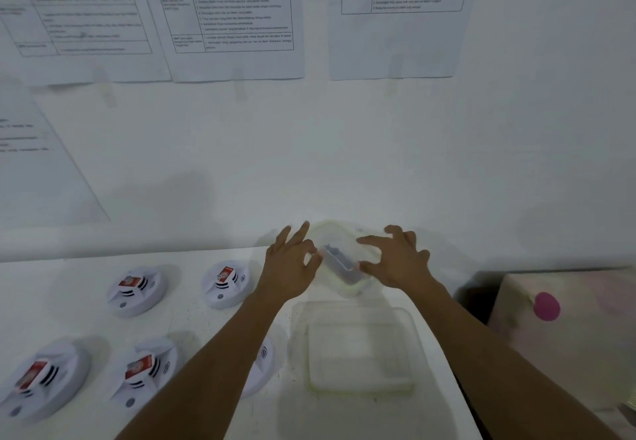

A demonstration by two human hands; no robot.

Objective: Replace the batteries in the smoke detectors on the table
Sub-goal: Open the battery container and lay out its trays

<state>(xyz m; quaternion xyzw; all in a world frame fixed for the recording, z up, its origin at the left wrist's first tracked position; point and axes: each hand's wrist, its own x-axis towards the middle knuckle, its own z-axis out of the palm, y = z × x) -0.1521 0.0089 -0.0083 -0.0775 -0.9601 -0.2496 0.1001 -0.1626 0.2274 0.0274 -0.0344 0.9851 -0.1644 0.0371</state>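
Several white smoke detectors lie on the white table (86,309), each with a red battery on top: two at the back (136,290) (225,283), two in front (41,377) (142,369). My left forearm partly hides another smoke detector (263,358). At the back, against the wall, stands a clear plastic container (344,233) with a grey-blue box (340,264) inside. My left hand (292,267) touches the container's left side with spread, straight fingers. My right hand (395,260) curls its fingers over the container's right side. The picture is blurred.
A clear rectangular plastic tray or lid (358,346) lies in front of the container. Right of the table stands a pale box with a pink dot (547,305), a dark gap between them. Printed sheets (234,20) hang on the wall behind.
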